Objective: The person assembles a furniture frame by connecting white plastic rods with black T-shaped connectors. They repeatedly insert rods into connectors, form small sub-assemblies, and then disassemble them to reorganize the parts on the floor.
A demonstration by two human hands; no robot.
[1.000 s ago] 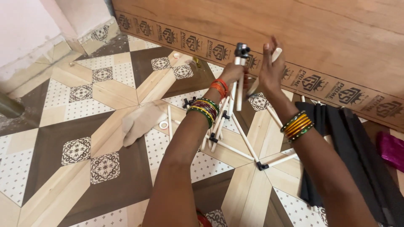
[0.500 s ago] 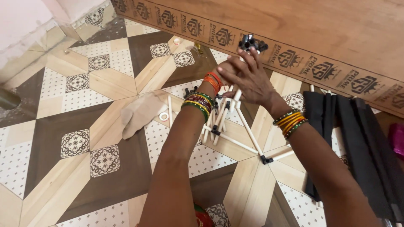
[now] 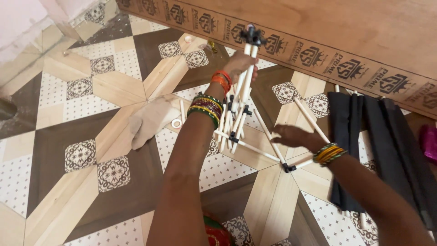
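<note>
A frame of thin white rods joined by black plastic connectors [image 3: 241,114] stands on the patterned tiled floor. My left hand [image 3: 239,66] grips a bundle of upright rods just below the black connector at the top. My right hand [image 3: 293,136] hovers low, fingers apart, over a slanting white rod [image 3: 266,127] that ends in a black floor connector [image 3: 287,167]. Both wrists carry stacks of coloured bangles.
A brown wooden board [image 3: 346,32] with dark printed marks runs along the back. Black fabric [image 3: 378,150] with more white rods lies at the right, a pink item [image 3: 429,141] beyond it. A beige cloth [image 3: 148,120] and a small white ring [image 3: 176,123] lie left.
My right hand has come down from the top connector to the lower rods. My left hand keeps its hold on the upright bundle.
</note>
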